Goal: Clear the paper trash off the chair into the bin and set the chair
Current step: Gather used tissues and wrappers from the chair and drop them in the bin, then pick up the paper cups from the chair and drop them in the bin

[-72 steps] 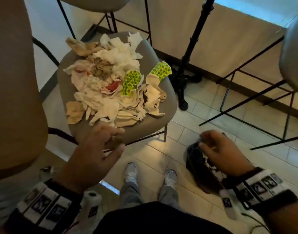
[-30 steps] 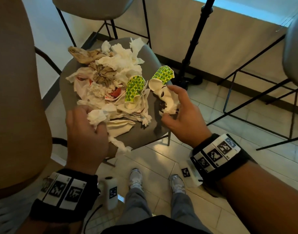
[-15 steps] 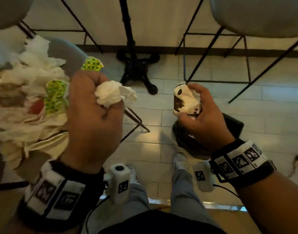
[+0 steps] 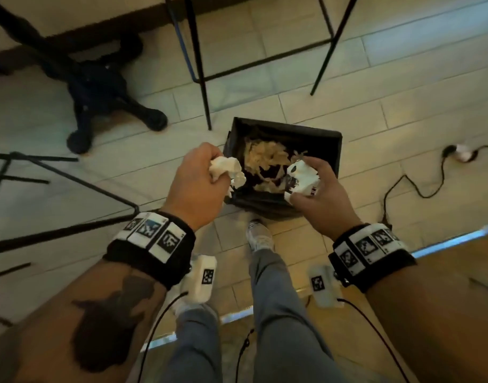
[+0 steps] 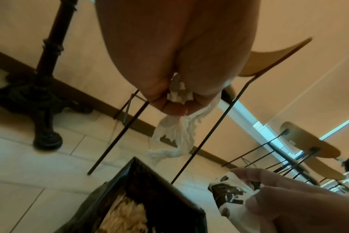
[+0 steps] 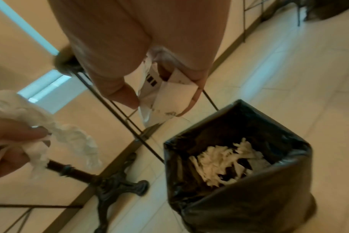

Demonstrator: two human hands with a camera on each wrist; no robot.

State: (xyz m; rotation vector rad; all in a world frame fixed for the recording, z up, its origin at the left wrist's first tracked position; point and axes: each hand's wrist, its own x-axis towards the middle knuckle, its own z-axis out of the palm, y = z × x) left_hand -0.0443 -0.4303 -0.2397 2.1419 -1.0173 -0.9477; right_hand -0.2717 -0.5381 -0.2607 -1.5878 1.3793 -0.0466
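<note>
beside bin (image 4: 314, 139), black table base (image 4: 99, 87), chair legs (image 4: 201, 78), floor cable (image 4: 414, 186)

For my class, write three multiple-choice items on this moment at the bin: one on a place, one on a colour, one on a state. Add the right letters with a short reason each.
1. Where is the bin?
A. on a chair seat
B. on the tiled floor
C. on a table

2. What colour is the bin liner?
A. black
B. blue
C. white

3. What is the state of the crumpled white tissue?
A. lying in the bin
B. lying on the floor
C. held in the left hand

Answers:
1 B: tiles surround it in the head view.
2 A: glossy black plastic lines it.
3 C: the fingers curl round it beside the rim, while the right hand holds a printed paper cup.
</note>
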